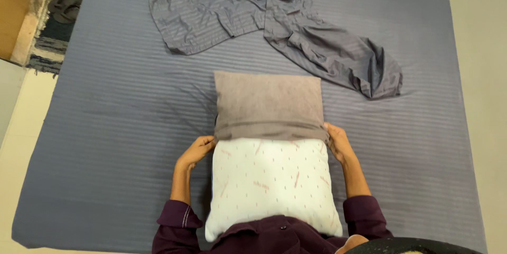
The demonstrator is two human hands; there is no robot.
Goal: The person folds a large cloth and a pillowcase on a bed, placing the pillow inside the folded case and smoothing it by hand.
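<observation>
The person is standing at the 6 o'clock edge of the bed (105, 127), bracing the near end of a pillow (272, 185) against the body. The pillow is white with small pink flecks, lying lengthwise on the bed and pointing toward 12 o'clock.

The left hand (198, 151) is clenching the open hem of a grey-brown case (268, 105) at the pillow's 9 o'clock side. The right hand (338, 143) is gripping the same hem at the 3 o'clock side. Both grips are closed on cloth; the fingertips are curling under the hem, so how deep they reach cannot be told.

The case is covering the far part of the pillow only. The near part, somewhat more than half of what shows, is lying bare. Judged step: the case is being drawn along the pillow, roughly a third to halfway on.

The next move would call for an even pull with both hands toward 6 o'clock, keeping the hem level so the cloth is not bunching on one side, while the body is holding the pillow from sliding.

Farther off, toward 12 to 2 o'clock, a crumpled grey striped cover (274, 21) is lying loose on the striped sheet, well apart from the pillow. At 10 o'clock, off the bed, a dark rug (58, 26) is lying on the floor.
</observation>
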